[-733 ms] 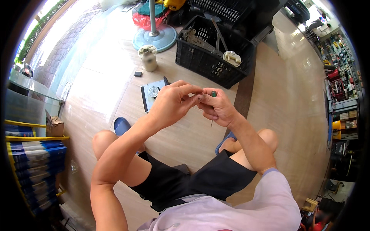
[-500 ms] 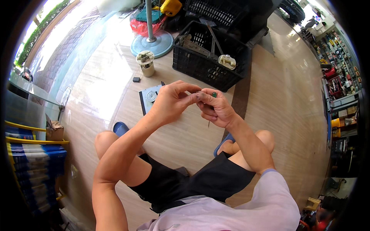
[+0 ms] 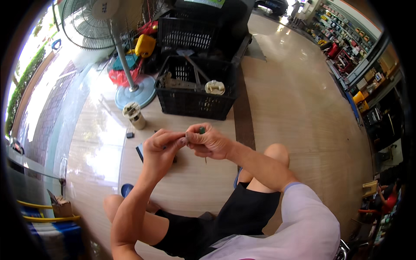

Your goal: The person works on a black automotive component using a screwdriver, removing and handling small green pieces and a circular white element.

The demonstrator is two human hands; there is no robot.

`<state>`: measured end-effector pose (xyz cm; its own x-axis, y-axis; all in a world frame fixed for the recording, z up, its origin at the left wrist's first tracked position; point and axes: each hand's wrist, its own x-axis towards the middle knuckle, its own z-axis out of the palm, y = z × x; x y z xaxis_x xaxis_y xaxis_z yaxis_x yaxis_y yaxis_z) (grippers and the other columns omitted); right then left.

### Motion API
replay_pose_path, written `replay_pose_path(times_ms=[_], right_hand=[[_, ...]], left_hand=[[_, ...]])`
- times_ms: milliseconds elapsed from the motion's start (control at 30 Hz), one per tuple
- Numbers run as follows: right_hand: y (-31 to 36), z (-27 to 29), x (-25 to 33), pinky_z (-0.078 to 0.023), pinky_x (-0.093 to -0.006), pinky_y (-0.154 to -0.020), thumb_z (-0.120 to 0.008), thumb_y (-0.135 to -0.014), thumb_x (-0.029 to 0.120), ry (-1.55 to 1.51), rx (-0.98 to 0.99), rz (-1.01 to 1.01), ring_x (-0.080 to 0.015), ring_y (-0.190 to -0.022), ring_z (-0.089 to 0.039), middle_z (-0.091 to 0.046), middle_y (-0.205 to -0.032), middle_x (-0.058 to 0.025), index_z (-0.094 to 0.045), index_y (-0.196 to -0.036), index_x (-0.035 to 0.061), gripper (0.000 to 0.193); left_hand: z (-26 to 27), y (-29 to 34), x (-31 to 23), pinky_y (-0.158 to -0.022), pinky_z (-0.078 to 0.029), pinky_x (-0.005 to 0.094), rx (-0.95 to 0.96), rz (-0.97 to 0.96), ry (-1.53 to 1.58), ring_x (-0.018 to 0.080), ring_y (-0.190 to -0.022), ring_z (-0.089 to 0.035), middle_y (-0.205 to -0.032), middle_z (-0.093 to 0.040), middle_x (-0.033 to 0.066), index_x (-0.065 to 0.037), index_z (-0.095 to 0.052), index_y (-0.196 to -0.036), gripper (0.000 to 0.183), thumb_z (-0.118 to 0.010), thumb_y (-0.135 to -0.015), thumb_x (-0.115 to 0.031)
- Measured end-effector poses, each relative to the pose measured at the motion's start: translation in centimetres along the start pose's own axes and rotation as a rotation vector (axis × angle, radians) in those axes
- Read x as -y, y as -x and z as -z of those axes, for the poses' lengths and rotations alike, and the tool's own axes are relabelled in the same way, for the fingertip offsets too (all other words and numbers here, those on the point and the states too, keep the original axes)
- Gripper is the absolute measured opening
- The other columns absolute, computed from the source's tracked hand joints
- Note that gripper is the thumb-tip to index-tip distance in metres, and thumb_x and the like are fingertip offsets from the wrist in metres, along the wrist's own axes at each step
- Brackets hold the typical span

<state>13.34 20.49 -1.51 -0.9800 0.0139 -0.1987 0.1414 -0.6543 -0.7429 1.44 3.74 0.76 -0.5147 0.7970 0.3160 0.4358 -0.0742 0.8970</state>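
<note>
My left hand (image 3: 159, 145) and my right hand (image 3: 208, 142) meet at the fingertips above the floor in front of my knees. A slim screwdriver (image 3: 202, 129) is gripped in my right fist; its green handle end shows above the fingers and a thin shaft pokes out below. Thumb and fingers of my left hand are pinched against the right fingertips, and whatever small piece is between them cannot be made out. Partly covered by my left hand, a flat panel with a dark edge (image 3: 139, 152) lies on the floor.
Beyond my hands stand a cream cylindrical part (image 3: 134, 116), a small black block (image 3: 130, 135) and a black crate (image 3: 195, 104) holding metal parts. A standing fan (image 3: 125, 65) rises at the back left. Stocked shelves (image 3: 342, 28) line the far right, where a person in red sits lower down.
My view has tilted up and turned to the right, so the fan head now shows. Both hands stay together, the screwdriver still in the right one.
</note>
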Motion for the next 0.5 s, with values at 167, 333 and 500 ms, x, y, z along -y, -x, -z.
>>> replay_pose_path(times_ms=[167, 333, 500], right_hand=[[-0.3, -1.0, -0.1, -0.024, -0.022, -0.038, -0.068, -0.094, 0.031, -0.025, -0.015, 0.061, -0.0042, -0.044, -0.035, -0.057, -0.071, 0.0004, -0.066, -0.093, 0.0081, 0.023], [-1.5, -1.9, -0.9, -0.025, -0.021, -0.039, -0.068, -0.092, 0.038, 0.047, -0.03, 0.128, -0.0044, -0.045, -0.037, -0.057, -0.073, -0.0006, -0.063, -0.092, 0.0075, 0.031], [-1.6, -1.9, -1.3, -0.028, -0.0192, -0.036, -0.066, -0.089, 0.053, 0.237, -0.059, 0.15, -0.0033, -0.046, -0.045, -0.056, -0.068, 0.0, -0.061, -0.084, 0.007, 0.047]], left_hand=[[-0.2, -0.2, 1.1, -0.07, -0.049, 0.0227, -0.076, 0.056, 0.222, 0.0093, -0.08, -0.062, -0.089, -0.066, 0.0045, 0.003, -0.073, -0.095, 0.011, -0.075, -0.088, -0.004], [0.0, 0.1, 2.2, -0.066, -0.047, 0.0206, -0.106, 0.152, 0.443, 0.0076, -0.07, -0.06, -0.08, -0.068, 0.0029, 0.001, -0.071, -0.097, 0.011, -0.07, -0.094, -0.01], [-0.4, 0.4, 1.7, -0.063, -0.047, 0.0211, -0.067, 0.148, 0.5, 0.0079, -0.069, -0.061, -0.08, -0.068, 0.0032, 0.001, -0.069, -0.098, 0.015, -0.066, -0.097, -0.015]])
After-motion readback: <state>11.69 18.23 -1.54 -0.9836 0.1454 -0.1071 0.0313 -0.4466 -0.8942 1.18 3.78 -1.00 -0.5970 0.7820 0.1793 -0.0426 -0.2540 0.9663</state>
